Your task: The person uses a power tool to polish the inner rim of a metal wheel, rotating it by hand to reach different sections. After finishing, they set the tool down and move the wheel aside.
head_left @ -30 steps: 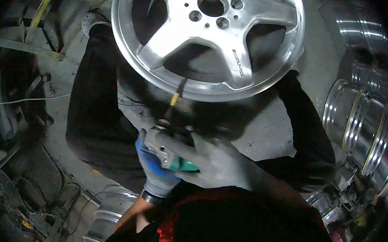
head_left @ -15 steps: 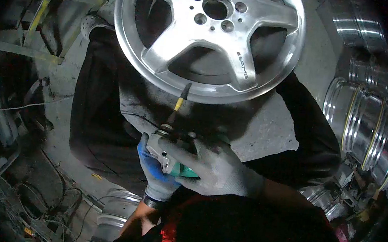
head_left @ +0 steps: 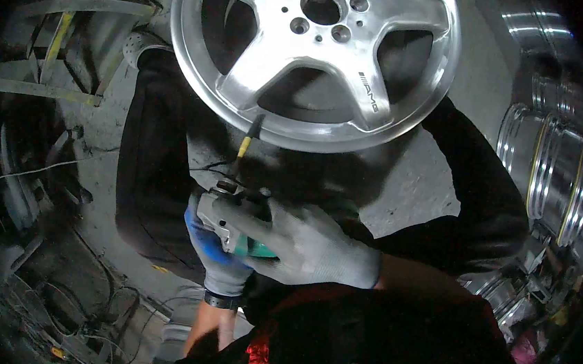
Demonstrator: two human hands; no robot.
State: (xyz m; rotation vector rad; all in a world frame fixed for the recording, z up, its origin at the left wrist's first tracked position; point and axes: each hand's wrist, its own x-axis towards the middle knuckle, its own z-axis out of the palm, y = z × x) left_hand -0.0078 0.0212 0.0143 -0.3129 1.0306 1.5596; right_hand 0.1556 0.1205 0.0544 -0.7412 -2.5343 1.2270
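Grey floor (head_left: 412,186) shows around the wheel (head_left: 317,52). Near side of wheel: your left hand (head_left: 213,244) cups the power tool (head_left: 222,229), right hand (head_left: 320,247) grips over its body. Tip (head_left: 256,126) overlaps wheel's lip (head_left: 288,139); can't tell contact. I'd hold firm, tip angle shallow.

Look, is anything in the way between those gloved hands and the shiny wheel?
Nothing visible is. Only the tool held by the left hand and right hand points across the gap, its yellow-banded bit overlapping the wheel in this view.
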